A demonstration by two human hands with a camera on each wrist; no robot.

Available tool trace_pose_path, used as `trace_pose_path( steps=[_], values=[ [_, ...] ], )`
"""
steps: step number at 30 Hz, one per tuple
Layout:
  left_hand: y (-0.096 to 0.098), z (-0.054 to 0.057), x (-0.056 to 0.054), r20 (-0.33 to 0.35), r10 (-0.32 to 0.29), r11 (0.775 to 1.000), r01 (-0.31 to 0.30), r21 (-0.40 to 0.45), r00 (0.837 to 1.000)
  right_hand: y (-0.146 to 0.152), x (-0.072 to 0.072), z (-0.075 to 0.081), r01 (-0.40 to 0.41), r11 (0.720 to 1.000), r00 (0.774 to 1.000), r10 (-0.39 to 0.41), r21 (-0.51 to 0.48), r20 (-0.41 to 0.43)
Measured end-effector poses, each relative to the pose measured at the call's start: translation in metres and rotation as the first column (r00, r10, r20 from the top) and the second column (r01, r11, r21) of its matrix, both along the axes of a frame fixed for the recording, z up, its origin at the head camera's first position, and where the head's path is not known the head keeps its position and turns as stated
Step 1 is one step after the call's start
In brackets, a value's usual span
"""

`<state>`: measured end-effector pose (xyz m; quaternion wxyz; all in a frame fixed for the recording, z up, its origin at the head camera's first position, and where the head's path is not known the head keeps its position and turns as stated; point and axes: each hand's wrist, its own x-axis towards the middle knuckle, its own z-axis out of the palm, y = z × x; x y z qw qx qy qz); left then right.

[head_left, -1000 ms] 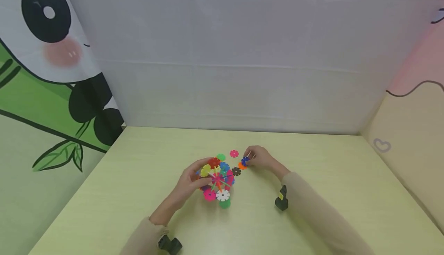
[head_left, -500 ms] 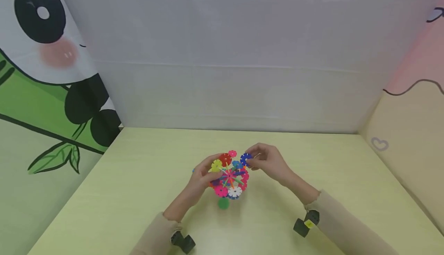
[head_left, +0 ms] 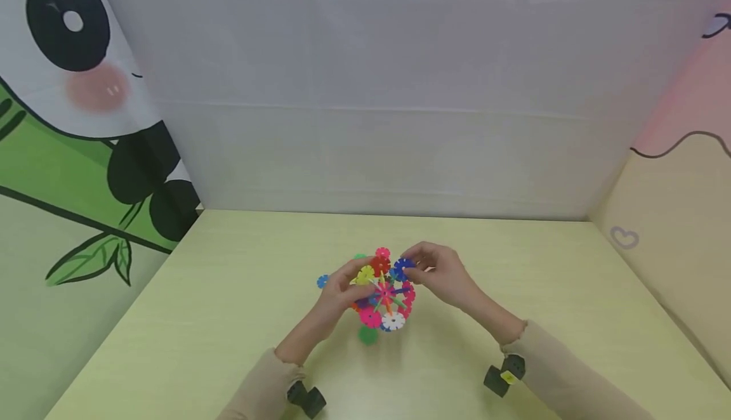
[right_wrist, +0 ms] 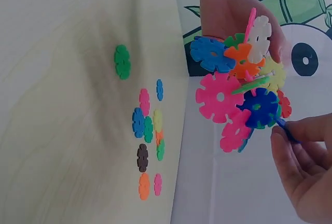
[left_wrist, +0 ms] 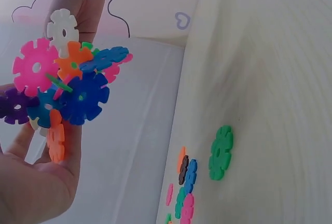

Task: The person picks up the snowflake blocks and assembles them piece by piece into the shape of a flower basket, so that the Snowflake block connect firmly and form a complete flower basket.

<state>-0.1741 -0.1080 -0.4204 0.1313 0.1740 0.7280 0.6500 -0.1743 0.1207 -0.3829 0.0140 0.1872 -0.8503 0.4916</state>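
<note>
My left hand grips a ball-like cluster of interlocked plastic snowflake discs, raised above the table. Pink, white, red, yellow, orange, purple and blue discs stick out of it in all directions. At its upper right, my right hand pinches a dark blue snowflake disc between thumb and fingertips. In the right wrist view this blue disc shows edge-on, its near end right at the cluster's rim beside another dark blue disc. The left fingers are partly hidden behind the cluster.
Loose discs lie flat on the pale table below and behind the cluster. Among them are a green one set apart toward the front, a brown one and an orange one. A white backdrop stands behind.
My right hand has brought the dark blue disc up from beside the loose discs to the cluster. My left hand has shifted right with the cluster.
</note>
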Motion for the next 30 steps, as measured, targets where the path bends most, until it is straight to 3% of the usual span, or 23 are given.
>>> trace_pose_path(
  steps=[4,7,11,14,17,23,30],
  values=[
    [0.001,0.0,0.0,-0.039,-0.043,0.999,0.043,-0.01,0.998,0.0,0.002,0.004,-0.051,0.995,0.997,0.056,0.091,-0.056],
    [0.004,0.0,0.004,-0.082,-0.096,0.993,0.09,-0.073,0.992,-0.001,0.005,0.004,-0.041,0.996,0.997,0.046,0.079,-0.067],
    [0.008,0.002,0.011,-0.208,-0.14,0.981,0.106,-0.166,0.968,-0.004,0.011,0.0,0.013,0.999,0.995,-0.01,0.034,-0.096],
    [0.01,0.002,0.013,-0.293,-0.104,0.987,0.061,-0.152,0.95,-0.006,0.013,-0.004,0.021,1.0,0.991,-0.022,-0.005,-0.132],
    [0.012,0.001,0.013,-0.333,-0.051,0.995,0.018,-0.101,0.942,-0.008,0.014,-0.007,0.014,0.999,0.982,-0.023,-0.05,-0.186],
    [0.013,-0.003,0.014,-0.37,-0.006,1.0,0.004,-0.007,0.929,-0.012,0.016,-0.011,-0.002,0.997,0.959,-0.02,-0.077,-0.282],
    [0.013,-0.005,0.015,-0.403,0.014,1.0,-0.008,0.016,0.915,-0.013,0.017,-0.014,-0.001,0.998,0.961,-0.018,-0.068,-0.276]
  ],
)
